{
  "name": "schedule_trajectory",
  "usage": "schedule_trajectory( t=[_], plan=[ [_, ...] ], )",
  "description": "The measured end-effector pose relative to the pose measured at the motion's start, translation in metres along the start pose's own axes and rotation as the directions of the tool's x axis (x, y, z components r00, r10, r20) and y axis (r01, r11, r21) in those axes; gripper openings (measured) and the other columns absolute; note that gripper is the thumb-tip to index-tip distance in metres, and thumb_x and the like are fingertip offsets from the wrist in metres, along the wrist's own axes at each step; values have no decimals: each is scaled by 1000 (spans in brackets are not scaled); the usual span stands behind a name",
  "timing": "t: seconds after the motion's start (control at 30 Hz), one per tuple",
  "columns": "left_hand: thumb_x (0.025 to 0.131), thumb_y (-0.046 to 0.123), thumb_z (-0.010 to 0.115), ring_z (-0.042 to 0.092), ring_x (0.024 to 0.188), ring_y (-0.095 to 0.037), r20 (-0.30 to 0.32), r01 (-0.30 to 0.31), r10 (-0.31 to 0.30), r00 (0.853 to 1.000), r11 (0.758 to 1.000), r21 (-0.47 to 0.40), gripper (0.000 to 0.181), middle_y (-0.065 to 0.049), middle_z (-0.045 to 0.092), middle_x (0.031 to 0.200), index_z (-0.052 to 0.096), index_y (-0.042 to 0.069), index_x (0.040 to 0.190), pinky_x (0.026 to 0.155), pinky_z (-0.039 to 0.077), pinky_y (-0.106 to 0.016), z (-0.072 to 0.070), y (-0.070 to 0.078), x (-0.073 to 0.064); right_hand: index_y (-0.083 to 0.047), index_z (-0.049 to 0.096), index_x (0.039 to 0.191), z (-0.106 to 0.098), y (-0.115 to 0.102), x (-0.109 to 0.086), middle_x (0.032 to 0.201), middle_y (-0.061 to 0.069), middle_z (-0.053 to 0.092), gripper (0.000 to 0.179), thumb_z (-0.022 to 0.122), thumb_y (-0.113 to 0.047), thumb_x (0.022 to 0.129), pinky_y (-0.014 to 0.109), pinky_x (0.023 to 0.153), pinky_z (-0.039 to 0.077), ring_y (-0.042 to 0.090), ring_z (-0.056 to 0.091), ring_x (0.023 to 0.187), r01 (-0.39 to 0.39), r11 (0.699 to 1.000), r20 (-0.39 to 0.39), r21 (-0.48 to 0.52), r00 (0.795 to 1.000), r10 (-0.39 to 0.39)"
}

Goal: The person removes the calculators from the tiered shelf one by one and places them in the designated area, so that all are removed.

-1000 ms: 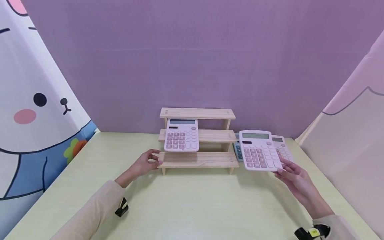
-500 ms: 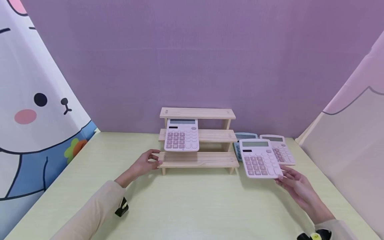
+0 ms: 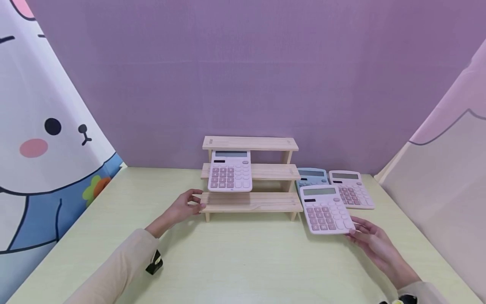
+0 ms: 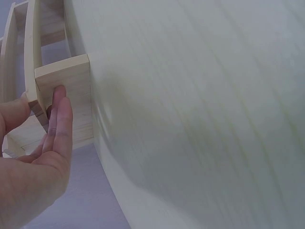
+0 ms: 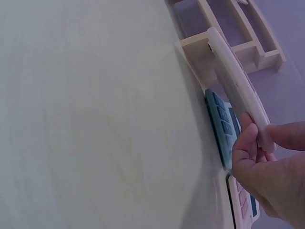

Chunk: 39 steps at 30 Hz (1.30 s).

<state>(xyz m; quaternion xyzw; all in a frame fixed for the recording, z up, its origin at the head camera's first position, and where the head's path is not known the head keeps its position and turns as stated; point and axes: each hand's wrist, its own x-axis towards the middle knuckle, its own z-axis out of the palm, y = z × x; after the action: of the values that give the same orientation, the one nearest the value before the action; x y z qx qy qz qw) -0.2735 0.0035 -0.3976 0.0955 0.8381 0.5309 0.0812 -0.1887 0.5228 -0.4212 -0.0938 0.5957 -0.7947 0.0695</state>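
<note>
My left hand [image 3: 186,207] grips the left end of the lowest step of a three-step wooden shelf [image 3: 250,202]; in the left wrist view the thumb is on top and the fingers [image 4: 59,119] lie beneath the board. A pink calculator [image 3: 230,173] leans on the shelf's left side, its display up near the top step. With thumb and fingers my right hand [image 3: 373,245] pinches the lower right corner of another pink calculator [image 3: 325,211]. The right wrist view shows this held calculator [image 5: 243,86] edge-on, raised above the table, its far end near the shelf.
A blue calculator [image 3: 312,173] lies right of the shelf, partly covered in the head view by the held one. Beside it lies a third pink calculator [image 3: 353,190]. Behind the pale table [image 3: 243,261] rises a purple backdrop [image 3: 243,71], with printed cloths at both sides.
My right hand has lowered its pink calculator toward me and slightly left, uncovering more of the blue and pink calculators behind. My left hand has stayed on the shelf.
</note>
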Motion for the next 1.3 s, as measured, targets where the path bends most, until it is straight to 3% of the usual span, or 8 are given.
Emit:
schedule_trajectory(
  t=[0.6,1.0,1.13,1.3],
  plan=[
    [88,5,57,61,90,-21,6,-21,21,1000,1000,-9,51,-25,51,108,33,-7,132,81,57,-37,-1,-2,2,-19,50,107,-2,6,-1,97,-3,61,33,49,8,87,19,78,54,8,60,87,-105,991,-115,-79,989,96],
    [88,4,57,60,85,-17,4,-21,21,1000,999,-29,51,-25,50,109,33,-7,132,82,56,-38,0,-4,3,-20,50,106,-2,9,-1,96,-4,61,33,52,7,86,19,77,54,6,60,87,-128,985,-145,-115,983,111],
    [88,4,56,60,85,-16,3,-24,24,1000,999,-22,51,-26,51,109,33,-7,132,82,56,-37,0,-4,3,-13,45,113,-2,8,0,96,-5,61,34,55,3,85,19,78,54,5,60,87,-161,972,-174,-169,976,132],
    [88,4,56,60,85,-16,2,-26,26,1000,1000,-16,51,-26,51,110,33,-7,132,82,57,-37,-1,-5,4,5,34,126,-2,6,2,94,-5,61,46,54,3,85,20,77,55,6,60,85,-194,953,-200,-233,968,148]
  ],
)
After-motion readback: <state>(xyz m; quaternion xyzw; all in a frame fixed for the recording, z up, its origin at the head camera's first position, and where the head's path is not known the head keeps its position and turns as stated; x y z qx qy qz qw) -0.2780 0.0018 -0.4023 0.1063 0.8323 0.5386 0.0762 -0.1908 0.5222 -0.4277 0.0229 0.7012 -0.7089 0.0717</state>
